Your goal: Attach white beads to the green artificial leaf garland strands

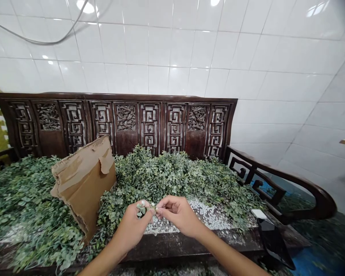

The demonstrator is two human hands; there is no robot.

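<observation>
No text, label, brand, number or sign can be read anywhere in this view. No lettering or numerals can be made out on any surface, in the foreground or further back.

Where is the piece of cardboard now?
In the head view, the cardboard stands on the left part of the bench, between two heaps of green leafy sprigs, left of the left hand.

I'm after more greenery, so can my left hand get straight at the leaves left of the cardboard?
Probably not straight across: the cardboard stands between your left hand and those leaves. Reaching around its near edge looks possible, though.
</observation>
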